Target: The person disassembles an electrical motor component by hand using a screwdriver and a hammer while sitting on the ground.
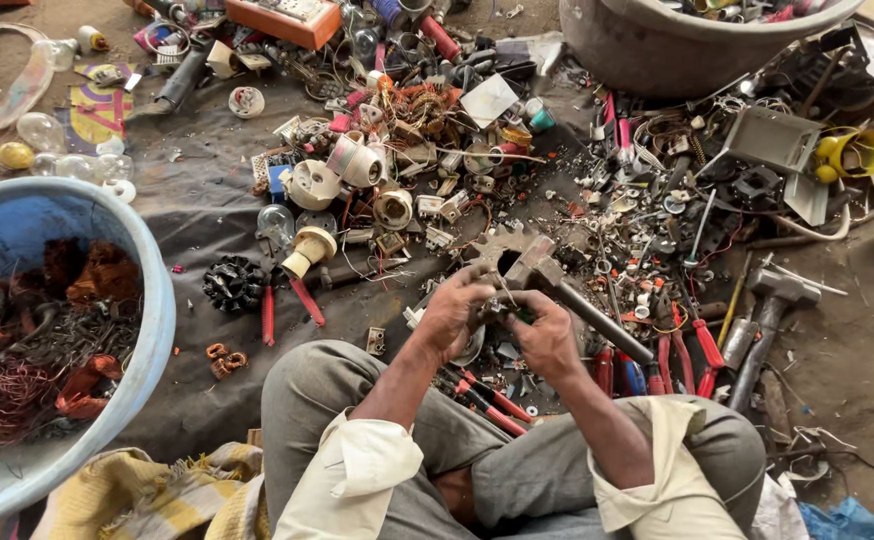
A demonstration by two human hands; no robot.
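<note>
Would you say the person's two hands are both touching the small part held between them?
Touching. The head view shows the left hand and the right hand closed together around the small part, fingers wrapped on it with no gap visible.

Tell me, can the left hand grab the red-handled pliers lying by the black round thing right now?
Probably not right away. The left hand is pinching a small part together with the right hand. The red-handled pliers lie uncovered on the dark cloth nearby, so it looks reachable once freed.

A dusty earthen floor (857, 370) lies under daylight. A dark ground cloth (197, 200) spreads out beyond the fingers.
</note>
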